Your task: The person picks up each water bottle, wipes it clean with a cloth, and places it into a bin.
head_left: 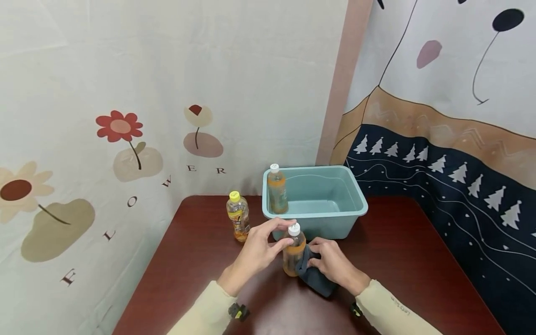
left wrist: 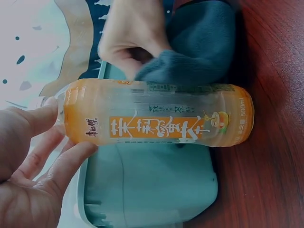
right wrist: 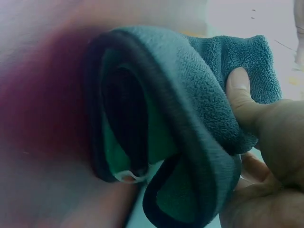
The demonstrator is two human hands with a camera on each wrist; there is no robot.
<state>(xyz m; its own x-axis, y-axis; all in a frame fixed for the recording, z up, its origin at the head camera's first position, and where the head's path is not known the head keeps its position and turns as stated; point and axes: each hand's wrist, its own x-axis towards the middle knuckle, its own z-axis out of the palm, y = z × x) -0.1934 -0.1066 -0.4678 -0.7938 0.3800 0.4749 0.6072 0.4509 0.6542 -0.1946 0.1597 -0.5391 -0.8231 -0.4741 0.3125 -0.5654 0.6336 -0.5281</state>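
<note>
A clear plastic tea bottle (head_left: 291, 260) with an orange label and white cap stands upright on the table. My left hand (head_left: 263, 243) pinches it near the cap between thumb and fingers; the left wrist view shows those fingers around the bottle's neck end. In my right hand (head_left: 332, 261) is a dark grey-blue towel (head_left: 315, 278), which lies against the bottle's right side and hangs down to the tabletop. Up close in the right wrist view, the thumb presses on the folded terry towel (right wrist: 202, 85), with a looped edge and a small white tag showing.
Behind the bottle sits a teal plastic tub (head_left: 335, 215), with another white-capped bottle (head_left: 277, 191) standing in its left end. A yellow-capped bottle (head_left: 238, 218) stands left of the tub. The dark red table (head_left: 184, 270) meets printed cloth walls at back and right.
</note>
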